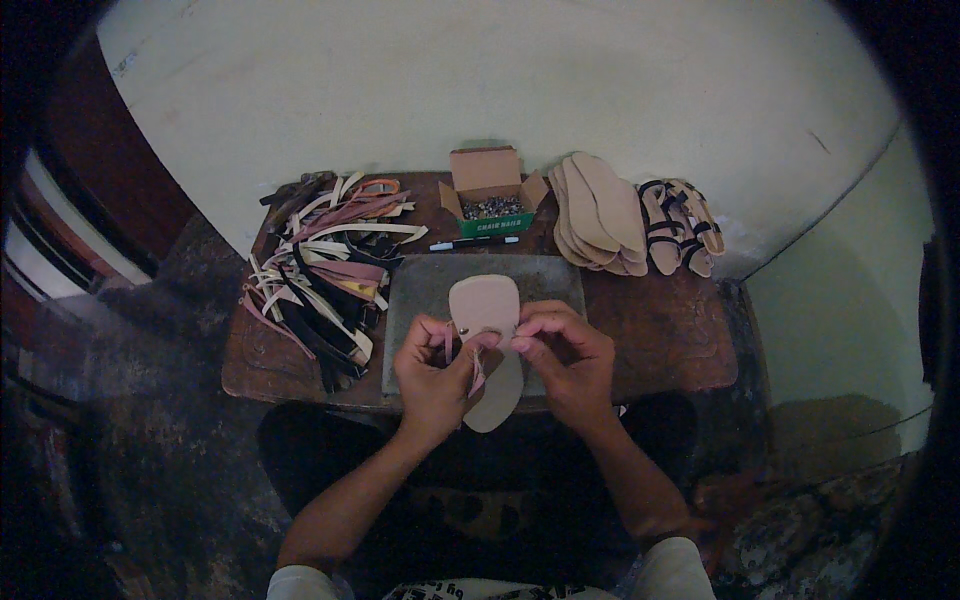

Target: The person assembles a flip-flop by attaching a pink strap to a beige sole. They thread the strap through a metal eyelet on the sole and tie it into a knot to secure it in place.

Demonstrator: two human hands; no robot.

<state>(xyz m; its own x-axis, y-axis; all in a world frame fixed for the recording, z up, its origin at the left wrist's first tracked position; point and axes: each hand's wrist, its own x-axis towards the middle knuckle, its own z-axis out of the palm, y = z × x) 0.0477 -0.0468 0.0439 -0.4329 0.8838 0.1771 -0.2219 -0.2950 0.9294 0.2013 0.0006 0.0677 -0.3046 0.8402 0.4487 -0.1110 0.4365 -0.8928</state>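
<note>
A beige shoe sole point(484, 302) is held up over the near edge of a grey slab. My left hand point(432, 378) is closed around the sole's left side, its thumb pressed on the sole's face. A thin pink strap point(478, 376) hangs by that thumb, and a small dark round nail head point(463, 331) shows at the sole's left edge. My right hand point(572, 362) pinches at the sole's right edge, with a tiny dark speck at the fingertips; what it grips is too small to make out.
The grey slab point(420, 285) lies on a carved wooden table point(660, 345). Many strap strips point(340, 260) are heaped at left. Behind the slab are a pen point(473, 243) and an open green box point(496, 215) of nails. Stacked soles point(600, 210) and strapped sandals point(680, 225) stand at right, before a wall.
</note>
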